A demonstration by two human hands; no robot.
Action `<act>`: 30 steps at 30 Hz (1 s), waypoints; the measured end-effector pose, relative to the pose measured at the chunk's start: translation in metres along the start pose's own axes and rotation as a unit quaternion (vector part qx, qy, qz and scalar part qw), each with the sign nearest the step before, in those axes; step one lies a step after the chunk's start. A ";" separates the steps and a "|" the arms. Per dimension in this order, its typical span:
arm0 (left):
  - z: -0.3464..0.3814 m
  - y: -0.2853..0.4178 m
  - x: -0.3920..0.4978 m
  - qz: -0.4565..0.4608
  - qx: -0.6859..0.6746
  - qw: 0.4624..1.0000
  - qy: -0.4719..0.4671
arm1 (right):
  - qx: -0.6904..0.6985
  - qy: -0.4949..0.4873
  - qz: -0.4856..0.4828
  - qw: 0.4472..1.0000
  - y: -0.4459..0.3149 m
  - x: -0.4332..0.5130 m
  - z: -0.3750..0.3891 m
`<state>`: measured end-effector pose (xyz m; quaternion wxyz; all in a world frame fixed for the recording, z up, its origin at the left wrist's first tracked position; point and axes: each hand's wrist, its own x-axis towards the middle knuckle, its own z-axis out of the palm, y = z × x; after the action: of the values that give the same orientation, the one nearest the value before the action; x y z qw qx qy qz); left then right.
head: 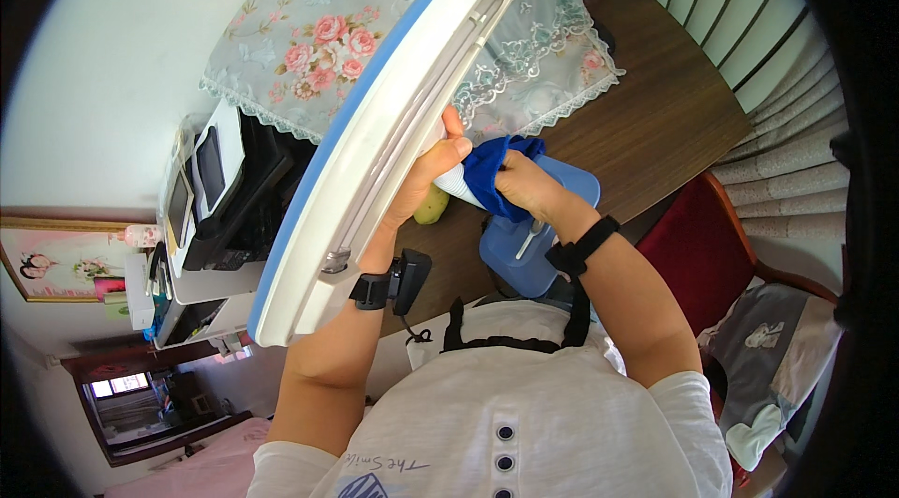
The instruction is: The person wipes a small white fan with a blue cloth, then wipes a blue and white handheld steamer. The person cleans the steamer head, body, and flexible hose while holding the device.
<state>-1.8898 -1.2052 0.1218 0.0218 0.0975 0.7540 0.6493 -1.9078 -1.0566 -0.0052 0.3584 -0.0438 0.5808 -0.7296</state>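
A desk lamp's long white head with a blue back slants across the view, its tube side turned partly towards me. My left hand grips the lamp near the top of its white ribbed neck, behind the head. A dark blue cloth is bunched around the neck, and my right hand presses it there. Beneath my right hand sits a light blue plastic base, partly covered by the cloth and wrist. A yellow-green fruit lies beside my left hand.
The dark wooden table bears a floral lace-edged cloth. Black equipment stands on the left, with papers and tablet-like devices. At the right are a red chair and a curtain. Both wrists wear black straps.
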 end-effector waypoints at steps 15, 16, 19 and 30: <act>0.002 0.001 0.000 0.006 0.022 1.000 0.008 | -0.075 -0.014 -0.143 0.987 0.023 0.011 0.008; 0.002 0.000 0.000 0.008 0.018 1.000 0.005 | -0.097 0.036 -0.185 0.977 0.030 0.014 0.013; 0.003 -0.002 0.000 0.018 0.018 1.000 0.001 | -0.160 0.117 -0.207 0.958 0.043 0.018 0.019; 0.003 0.001 -0.003 0.008 0.032 0.999 0.013 | -0.021 -0.006 -0.059 0.998 0.007 -0.004 0.007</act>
<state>-1.8864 -1.2026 0.1219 0.0036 0.0962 0.7737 0.6262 -1.8986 -1.0603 -0.0079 0.3168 -0.0900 0.5900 -0.7371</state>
